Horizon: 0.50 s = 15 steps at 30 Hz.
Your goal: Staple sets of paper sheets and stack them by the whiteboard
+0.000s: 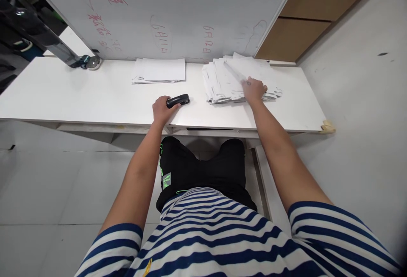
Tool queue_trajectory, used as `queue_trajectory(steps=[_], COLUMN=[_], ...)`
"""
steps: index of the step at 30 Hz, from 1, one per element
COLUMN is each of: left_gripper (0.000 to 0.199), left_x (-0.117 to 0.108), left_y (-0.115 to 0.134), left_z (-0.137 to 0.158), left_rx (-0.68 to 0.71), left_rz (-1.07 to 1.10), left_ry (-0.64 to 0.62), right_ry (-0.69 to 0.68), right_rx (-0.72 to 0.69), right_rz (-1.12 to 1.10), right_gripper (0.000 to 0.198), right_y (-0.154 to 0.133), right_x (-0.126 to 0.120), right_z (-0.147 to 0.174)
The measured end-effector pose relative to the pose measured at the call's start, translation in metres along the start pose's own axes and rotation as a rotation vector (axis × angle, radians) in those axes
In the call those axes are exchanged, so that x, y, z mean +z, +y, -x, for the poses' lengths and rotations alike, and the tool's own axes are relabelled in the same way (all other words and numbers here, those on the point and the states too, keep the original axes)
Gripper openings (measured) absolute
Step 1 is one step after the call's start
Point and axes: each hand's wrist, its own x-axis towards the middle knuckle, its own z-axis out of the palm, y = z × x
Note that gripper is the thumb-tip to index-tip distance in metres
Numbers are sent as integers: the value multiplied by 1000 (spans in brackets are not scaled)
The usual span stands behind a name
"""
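My left hand (161, 110) is closed around one end of a black stapler (178, 100), which lies close to the table's front edge. Over on the right, my right hand (255, 89) rests at a large, untidy pile of white papers (219, 83). Its fingers pinch a sheet of paper (234, 72), whose edge is lifted and slightly blurred above the pile. A neater stack of white sheets (160, 70) lies behind the stapler, with small dark marks, perhaps staples, at its left corner.
The long white table (111, 95) stands against a whiteboard (187, 18) with red writing. A clear bottle-like container (54, 35) leans at the back left. Brown panels (295, 35) and a wall (359, 90) bound the right side. Tape (327, 127) covers the table's right front corner.
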Motion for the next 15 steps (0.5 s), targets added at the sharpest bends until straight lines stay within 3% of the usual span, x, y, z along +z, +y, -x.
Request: queue_trajectory(steps=[4,7,11,15], left_gripper=[48,53,70,76], left_x=[3,6,4,-2], left_y=[-4,-8,-9,9], left_z=[-2,-5,-4,14], left_rx=[-10,-13,15,164], left_rz=[25,59,120,174], left_ry=[8,19,66,149], right_ry=[23,47,77,-46], right_rx=[24,30,-101,-158], right_rz=[-40,-200,-615,-1088], right_gripper=[31,40,54,57], right_y=[0,-4,-20,-44], right_x=[-6,-19,-48,-82], right_z=[-5,-4,23,74])
